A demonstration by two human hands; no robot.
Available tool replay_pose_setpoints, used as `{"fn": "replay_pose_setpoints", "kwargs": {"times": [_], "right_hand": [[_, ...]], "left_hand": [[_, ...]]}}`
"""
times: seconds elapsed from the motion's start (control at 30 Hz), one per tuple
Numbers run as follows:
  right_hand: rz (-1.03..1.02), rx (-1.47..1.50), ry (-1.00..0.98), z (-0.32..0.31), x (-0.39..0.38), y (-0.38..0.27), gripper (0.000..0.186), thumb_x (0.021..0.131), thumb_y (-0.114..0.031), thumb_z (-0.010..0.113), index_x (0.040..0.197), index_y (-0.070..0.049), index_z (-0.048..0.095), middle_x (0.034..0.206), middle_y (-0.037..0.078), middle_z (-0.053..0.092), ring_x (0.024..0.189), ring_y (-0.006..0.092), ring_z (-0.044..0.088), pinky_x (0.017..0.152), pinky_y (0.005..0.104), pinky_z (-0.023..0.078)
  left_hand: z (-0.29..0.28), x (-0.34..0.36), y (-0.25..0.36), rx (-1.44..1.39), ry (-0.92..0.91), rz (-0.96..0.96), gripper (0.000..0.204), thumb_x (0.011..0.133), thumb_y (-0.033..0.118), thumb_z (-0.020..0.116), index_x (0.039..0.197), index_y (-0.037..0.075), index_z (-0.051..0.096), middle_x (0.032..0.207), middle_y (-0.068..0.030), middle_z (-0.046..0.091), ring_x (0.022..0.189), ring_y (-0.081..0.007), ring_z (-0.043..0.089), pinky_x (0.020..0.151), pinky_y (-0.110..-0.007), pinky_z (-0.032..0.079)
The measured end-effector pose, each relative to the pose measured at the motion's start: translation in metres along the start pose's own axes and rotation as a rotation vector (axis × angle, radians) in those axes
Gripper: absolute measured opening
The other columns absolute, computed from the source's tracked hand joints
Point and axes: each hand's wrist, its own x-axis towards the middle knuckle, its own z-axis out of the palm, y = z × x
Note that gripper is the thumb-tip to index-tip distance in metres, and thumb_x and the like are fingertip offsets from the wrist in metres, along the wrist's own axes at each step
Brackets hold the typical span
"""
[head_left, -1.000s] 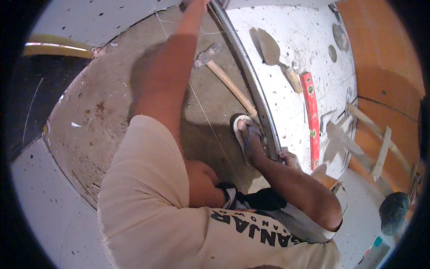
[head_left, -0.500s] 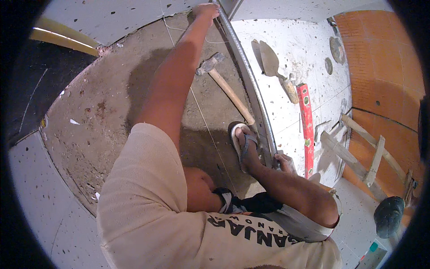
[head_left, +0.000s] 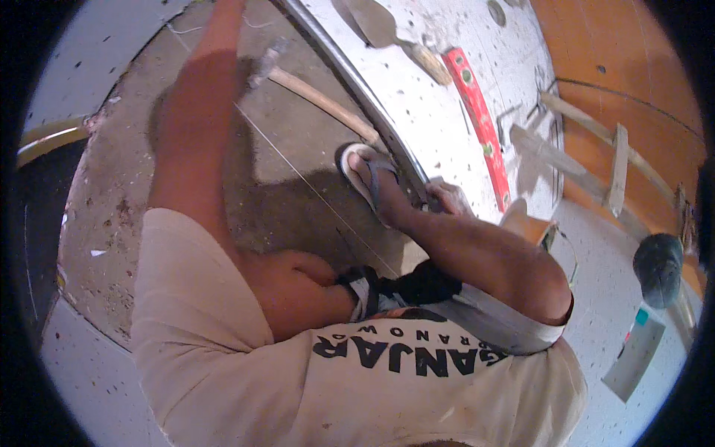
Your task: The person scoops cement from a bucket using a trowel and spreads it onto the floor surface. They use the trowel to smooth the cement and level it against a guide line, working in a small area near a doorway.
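A long silvery metal bar (head_left: 357, 93) runs from the top edge down to the right, along the border between brown ground and white tiles. My right hand (head_left: 450, 200) is closed around its near end, partly hidden behind my knee and shin. My left arm stretches up past the top edge, so the left hand is out of the picture. Beside the bar, on the ground, lies a hammer (head_left: 320, 102) with a wooden handle. A thin string (head_left: 298, 173) crosses the ground. My sandalled foot (head_left: 369, 175) stands close to the bar's near end.
On the white tiles lie a trowel (head_left: 432, 63) and a red spirit level (head_left: 480, 127). A wooden frame (head_left: 620, 170) leans near the orange tiled wall (head_left: 625, 56). A dark rounded object (head_left: 658, 270) is at the right. Speckled pale tiles (head_left: 82, 350) border the ground at left.
The view has shifted, so the ground, tools and bar sit higher and further left. My left hand has left the picture at the top. My right hand stays at the bar's near end.
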Motion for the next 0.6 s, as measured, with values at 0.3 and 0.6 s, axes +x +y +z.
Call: {"fn": "replay_pose_setpoints", "kwargs": {"times": [0.3,0.6], "right_hand": [[0.897,0.155,0.004,0.012,0.003,-0.004,0.046,0.084,-0.043,0.060,0.099,0.000,0.069,0.094,0.014,0.068,0.084,0.0229,0.063,0.077,0.0348,0.047],[1.065,0.138,0.019,0.026,-0.004,0.020,0.048,0.079,-0.044,0.066,0.101,-0.001,0.069,0.093,0.012,0.069,0.085,0.0205,0.063,0.077,0.0342,0.048]], "left_hand": [[-0.015,-0.008,0.018,0.160,-0.035,0.056,0.027,0.091,0.016,0.053,0.110,0.000,0.061,0.109,-0.0128,0.064,0.096,-0.0248,0.056,0.080,-0.040,0.046],[-0.005,0.019,-0.016,0.459,0.015,0.304,0.027,0.089,0.017,0.054,0.110,0.003,0.062,0.107,-0.0115,0.064,0.095,-0.0238,0.058,0.081,-0.040,0.046]]}}
